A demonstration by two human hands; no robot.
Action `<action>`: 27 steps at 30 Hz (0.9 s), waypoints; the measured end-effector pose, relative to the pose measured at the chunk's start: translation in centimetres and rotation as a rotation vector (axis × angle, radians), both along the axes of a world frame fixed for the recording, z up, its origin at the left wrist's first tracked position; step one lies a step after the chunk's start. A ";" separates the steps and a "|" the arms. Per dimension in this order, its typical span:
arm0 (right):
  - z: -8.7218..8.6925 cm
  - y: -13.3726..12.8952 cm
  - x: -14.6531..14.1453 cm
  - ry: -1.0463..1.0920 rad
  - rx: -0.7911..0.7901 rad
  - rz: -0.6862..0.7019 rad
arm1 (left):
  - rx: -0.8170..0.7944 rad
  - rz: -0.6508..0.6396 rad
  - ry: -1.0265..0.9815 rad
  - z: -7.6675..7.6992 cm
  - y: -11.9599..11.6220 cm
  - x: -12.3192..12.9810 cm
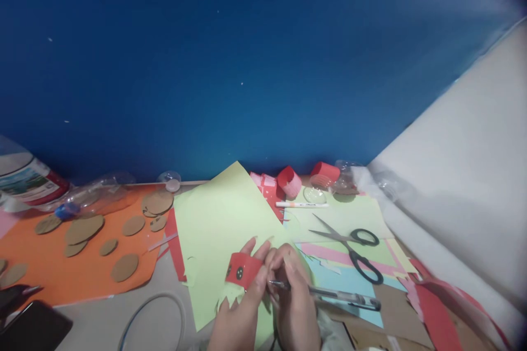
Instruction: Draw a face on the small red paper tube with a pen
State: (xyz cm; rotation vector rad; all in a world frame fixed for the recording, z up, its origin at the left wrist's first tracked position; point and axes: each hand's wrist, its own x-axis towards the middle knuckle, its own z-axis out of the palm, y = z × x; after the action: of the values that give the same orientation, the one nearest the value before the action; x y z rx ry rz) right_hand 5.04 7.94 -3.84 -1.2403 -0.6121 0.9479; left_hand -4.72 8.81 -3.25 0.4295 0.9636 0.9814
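My left hand [242, 310] is closed on a small curved red paper piece [252, 267] with black, button-like marks on it. Two of its fingertips show above the paper's upper edge. A pale, pointed-edged scrap [233, 292] shows just below the red piece; I cannot tell whether they are joined. Beside it, my right hand [294, 299] grips a clear-barrelled pen [343, 297], whose tip end points left near the red paper. Its fingertips come close to the left hand's thumb. Both hands are over a large light green paper sheet [218, 214].
Black-handled scissors [349, 241] lie open on coloured papers at right. A white marker [302, 204] and red paper rings [289, 181] are behind. Cardboard discs [134, 225] and a plastic bottle [96, 196] rest on orange paper [94, 269]. A phone [37, 329] lies front left.
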 end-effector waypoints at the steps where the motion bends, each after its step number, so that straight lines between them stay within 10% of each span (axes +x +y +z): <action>1: -0.1 0.0 0.1 0.026 -0.018 0.008 | -0.014 0.026 -0.009 0.1 0.0 0.2; 27: 1.7 1.3 0.5 0.189 -0.146 0.066 | -0.017 -0.038 -0.089 -2.2 -0.8 0.4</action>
State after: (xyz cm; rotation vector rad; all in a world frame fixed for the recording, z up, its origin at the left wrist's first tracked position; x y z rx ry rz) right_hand 5.54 9.22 -2.19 -1.2475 -0.4425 1.1672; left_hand -4.36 8.04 -5.46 0.3852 0.8797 0.9499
